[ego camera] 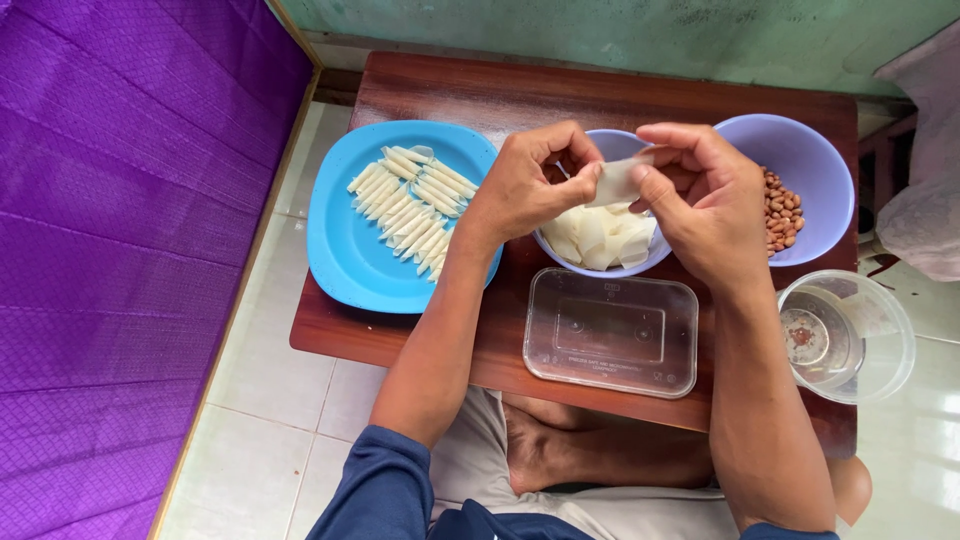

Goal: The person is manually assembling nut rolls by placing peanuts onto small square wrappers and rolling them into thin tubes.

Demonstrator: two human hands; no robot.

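Head view, looking down on a low wooden desk [420, 345].

The left hand [525, 185] and the right hand [705, 205] met above the middle of the desk. Both held one pale, thin wrapper sheet [617, 182] between them. The left grip was pressed together, thumb and fingertips pinching the sheet's left end. The right grip was likewise closed, thumb and forefinger pinching its right end. The sheet was off the desk, held just above the middle bowl.

That lavender bowl [640, 266] sat directly beneath the hands and held a loose pile of similar white sheets [598, 238]. A second lavender bowl [805, 155], just to its right, contained red-skinned peanuts [782, 210], partly hidden by the right hand.

To the left lay a blue plate [350, 255] carrying a row of thin rolled sticks [410, 205], laid side by side on a slant. The left wrist crossed the plate's right edge.

In front of the middle bowl rested a clear rectangular plastic lid [610, 332], flat on the desk. A clear round plastic container [848, 335] stood at the desk's right edge.

A purple cloth [120, 250] lay left of the desk, on a tiled floor [290, 400].
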